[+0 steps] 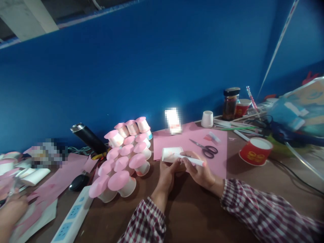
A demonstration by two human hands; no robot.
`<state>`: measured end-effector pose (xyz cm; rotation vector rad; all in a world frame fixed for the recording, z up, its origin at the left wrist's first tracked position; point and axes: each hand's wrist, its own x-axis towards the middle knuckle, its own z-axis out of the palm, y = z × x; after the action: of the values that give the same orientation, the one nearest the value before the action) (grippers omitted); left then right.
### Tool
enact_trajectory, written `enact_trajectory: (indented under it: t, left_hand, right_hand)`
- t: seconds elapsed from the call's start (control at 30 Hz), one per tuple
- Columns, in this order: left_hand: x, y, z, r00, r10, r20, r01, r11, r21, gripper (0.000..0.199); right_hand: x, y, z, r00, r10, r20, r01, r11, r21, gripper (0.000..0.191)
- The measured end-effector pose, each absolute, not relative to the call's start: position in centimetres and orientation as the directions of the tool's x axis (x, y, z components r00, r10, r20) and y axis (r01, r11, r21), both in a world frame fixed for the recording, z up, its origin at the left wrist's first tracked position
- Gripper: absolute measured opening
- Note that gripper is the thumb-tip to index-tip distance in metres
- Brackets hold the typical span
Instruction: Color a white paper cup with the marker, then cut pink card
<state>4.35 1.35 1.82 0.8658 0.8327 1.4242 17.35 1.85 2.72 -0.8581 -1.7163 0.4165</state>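
A white paper cup [169, 153] lies on its side in my left hand [167, 175], whose fingers are wrapped round it from below. My right hand [199, 172] grips a white marker pen [193, 161] with a pinkish end, its tip against or very near the cup's side. Just beyond my hands, pink paper [162, 138] lies flat on the table. Black-handled scissors [208, 151] rest on that paper. To the left stand several paper cups [130, 187] topped with pink paper discs [118, 180].
A power strip [73, 216], a computer mouse [79, 182] and a black flask [88, 138] are on the left, near another person's hand [14, 209]. On the right are a red paper bowl [255, 152], a dark-lidded jar [230, 104], an upturned white cup [207, 119] and cables.
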Motion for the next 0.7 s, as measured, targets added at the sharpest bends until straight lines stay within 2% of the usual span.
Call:
enact_trajectory:
  t: [0.7]
  left_hand:
    - [4.59, 1.23, 2.48, 0.012, 1.000, 0.029, -0.473, -0.019, 0.881, 0.032]
  right_hand:
    - [17.48, 2.02, 2.51, -0.114, 0.717, 0.688, 0.309, 0.684, -0.661, 0.015]
